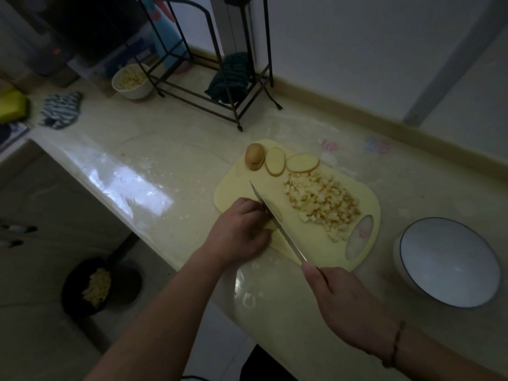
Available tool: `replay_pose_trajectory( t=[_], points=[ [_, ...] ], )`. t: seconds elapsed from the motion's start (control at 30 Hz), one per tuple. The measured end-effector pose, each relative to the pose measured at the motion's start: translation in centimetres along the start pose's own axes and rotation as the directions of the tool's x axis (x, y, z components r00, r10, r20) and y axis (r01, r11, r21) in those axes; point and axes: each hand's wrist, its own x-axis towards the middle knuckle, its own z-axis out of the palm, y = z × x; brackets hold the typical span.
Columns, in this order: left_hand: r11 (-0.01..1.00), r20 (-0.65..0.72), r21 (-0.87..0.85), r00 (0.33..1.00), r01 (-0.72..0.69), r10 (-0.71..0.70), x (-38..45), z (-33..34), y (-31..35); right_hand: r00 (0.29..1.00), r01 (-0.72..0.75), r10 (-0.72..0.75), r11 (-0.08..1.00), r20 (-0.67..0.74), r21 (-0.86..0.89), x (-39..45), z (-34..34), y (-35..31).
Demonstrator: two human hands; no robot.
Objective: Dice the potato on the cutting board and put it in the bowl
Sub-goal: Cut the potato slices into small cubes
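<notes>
A yellow cutting board lies on the counter. On it are a potato end piece, two oval slices and a heap of diced potato. My left hand has its fingers curled over a potato piece at the board's near left edge; the piece is mostly hidden. My right hand grips the handle of a knife, whose blade lies against the left hand's knuckles. A white bowl with a dark rim stands right of the board and holds nothing.
A black wire rack with a dark cloth stands at the back. A white bowl of diced potato sits at the far left beside a striped cloth. The counter edge runs near my arms; a dark pan lies on the floor below.
</notes>
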Motion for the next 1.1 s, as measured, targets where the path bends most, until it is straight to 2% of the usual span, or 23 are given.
replay_pose_trajectory(
  t=[0.27, 0.43, 0.63, 0.73, 0.9, 1.0, 1.1],
  points=[
    [1.0, 0.017, -0.013, 1.0, 0.0, 0.0, 0.2, 0.0, -0.6, 0.999, 0.05, -0.05, 0.999, -0.007, -0.01, 3.4, 0.9, -1.0],
    [1.0, -0.007, -0.031, 1.0, -0.001, 0.001, -0.1, 0.2, -0.8, 0.992, -0.111, 0.092, 0.967, 0.092, 0.23, 4.0, -1.2, 0.5],
    [1.0, -0.023, -0.02, 1.0, 0.007, -0.007, -0.6, 0.4, -0.5, 0.98, -0.171, 0.134, 0.946, 0.148, 0.277, 3.9, -1.1, 0.7],
    [1.0, -0.019, -0.016, 1.0, 0.005, -0.006, -0.8, 0.5, -0.5, 0.959, -0.255, 0.184, 0.893, 0.218, 0.371, 3.7, -1.5, 0.5],
    [0.999, -0.033, -0.023, 0.999, 0.04, -0.041, -0.9, 0.7, -0.4, 0.981, -0.175, 0.143, 0.941, 0.13, 0.291, 3.7, -1.2, 0.3],
    [0.999, -0.041, -0.029, 0.999, 0.031, -0.032, -1.1, 0.7, -0.3, 0.969, -0.226, 0.175, 0.914, 0.175, 0.337, 3.6, -1.3, 0.0],
    [0.998, -0.057, -0.021, 0.997, 0.054, -0.055, -1.0, 0.7, -0.1, 0.976, -0.196, 0.157, 0.938, 0.152, 0.287, 3.4, -1.4, -0.3]
  ],
)
